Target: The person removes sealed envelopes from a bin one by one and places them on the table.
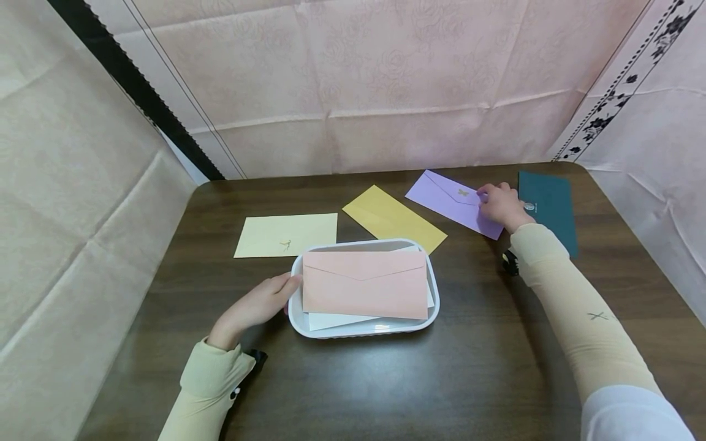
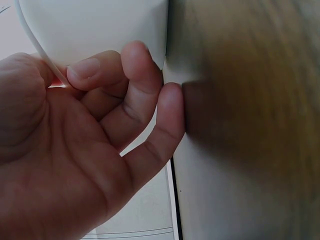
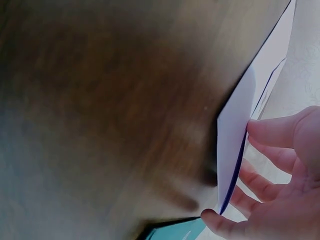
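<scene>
The left hand point(image 1: 263, 301) grips the left end of the white tray point(image 1: 296, 309), fingers curled. Beyond the tray, to its right, the right hand point(image 1: 503, 205) touches the lilac envelope point(image 1: 448, 197) with bent fingers; whether they pinch it I cannot tell. Inside the tray lies a pink envelope point(image 1: 365, 295).

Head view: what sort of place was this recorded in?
Probably a makeshift, screened-off recording corner, though the wider room is hidden. Creased sheets hang behind and on both sides of a dark wood-look table, which holds a white tray and a purple envelope.
</scene>
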`<action>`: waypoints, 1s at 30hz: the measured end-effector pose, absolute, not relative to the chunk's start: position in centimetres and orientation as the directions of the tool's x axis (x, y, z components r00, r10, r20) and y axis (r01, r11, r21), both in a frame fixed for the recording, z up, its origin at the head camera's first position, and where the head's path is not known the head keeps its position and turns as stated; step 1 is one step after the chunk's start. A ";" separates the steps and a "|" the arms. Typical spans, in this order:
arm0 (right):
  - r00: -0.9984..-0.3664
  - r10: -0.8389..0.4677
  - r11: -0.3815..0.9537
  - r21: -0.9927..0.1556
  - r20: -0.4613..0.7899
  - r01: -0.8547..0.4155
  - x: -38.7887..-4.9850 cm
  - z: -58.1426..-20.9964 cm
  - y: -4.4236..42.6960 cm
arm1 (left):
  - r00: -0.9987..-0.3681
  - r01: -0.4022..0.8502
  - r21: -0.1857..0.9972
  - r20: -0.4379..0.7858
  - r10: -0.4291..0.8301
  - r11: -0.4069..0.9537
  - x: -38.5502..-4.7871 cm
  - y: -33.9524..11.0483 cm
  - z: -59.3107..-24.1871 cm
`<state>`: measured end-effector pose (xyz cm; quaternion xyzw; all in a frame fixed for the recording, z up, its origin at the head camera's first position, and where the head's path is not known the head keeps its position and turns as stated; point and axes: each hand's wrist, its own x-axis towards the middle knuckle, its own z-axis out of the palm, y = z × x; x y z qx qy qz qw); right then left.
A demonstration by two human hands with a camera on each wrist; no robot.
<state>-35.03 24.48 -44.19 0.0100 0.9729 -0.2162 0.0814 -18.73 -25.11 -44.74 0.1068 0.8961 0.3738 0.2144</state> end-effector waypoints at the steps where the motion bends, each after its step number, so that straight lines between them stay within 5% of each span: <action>1: -0.986 -0.017 0.906 -0.420 -0.164 0.055 -35.1 -44.2 24.5 | -0.885 0.031 0.716 -0.304 0.352 0.697 -18.7 -25.1 -44.7; 30: -0.985 -0.026 0.905 -0.422 -0.171 0.050 -35.4 -44.6 26.1 | -0.878 0.037 0.735 -0.300 0.373 0.678 -18.8 -25.0 -44.5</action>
